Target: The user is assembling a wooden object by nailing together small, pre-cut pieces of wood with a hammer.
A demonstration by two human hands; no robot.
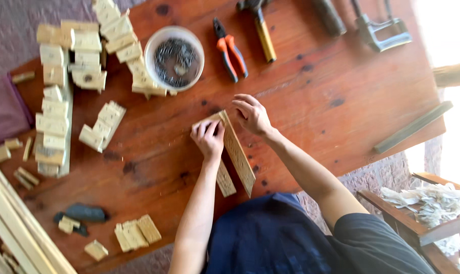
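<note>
On the red-brown wooden table [311,96], my left hand [208,138] presses its fingers on the far end of a small frame of pale wooden strips [237,154]. One long strip stands on edge and a second lies beside it under my forearm. My right hand [252,114] hovers just beyond the frame's far corner, fingers curled, and holds nothing that I can see.
A clear round tub of dark nails [174,57] stands beyond the frame. Orange-handled pliers [231,49], a hammer [262,28] and a metal clamp [381,30] lie at the far side. Stacks of small wood blocks [62,91] fill the left, long slats [12,223] the near left.
</note>
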